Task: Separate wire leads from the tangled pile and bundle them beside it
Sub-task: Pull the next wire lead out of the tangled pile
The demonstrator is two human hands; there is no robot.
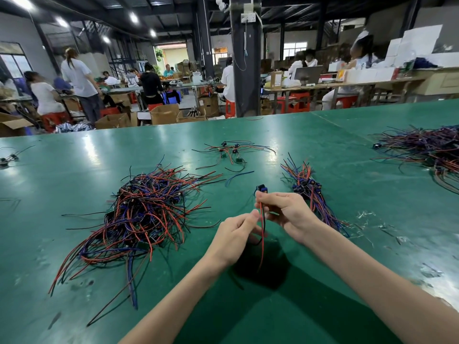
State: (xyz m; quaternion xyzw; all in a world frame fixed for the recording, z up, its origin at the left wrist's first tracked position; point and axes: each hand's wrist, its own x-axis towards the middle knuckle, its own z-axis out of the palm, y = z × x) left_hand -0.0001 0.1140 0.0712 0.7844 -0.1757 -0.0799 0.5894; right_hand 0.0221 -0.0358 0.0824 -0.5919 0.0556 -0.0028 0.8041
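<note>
Head view, centre frame: my right hand [285, 209] pinches one wire lead [261, 188] below its connector, and my left hand [236, 232] pinches its tails, probably to straighten them. The tangled pile [139, 214] lies frame-left, the bundle [308, 192] frame-right on the worktop [74, 157].

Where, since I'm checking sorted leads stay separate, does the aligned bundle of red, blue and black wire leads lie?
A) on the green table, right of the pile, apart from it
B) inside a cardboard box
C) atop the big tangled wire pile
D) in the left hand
A: the aligned bundle of wire leads lies on the green table beside the right hand, apart from the big tangled wire pile.
</note>
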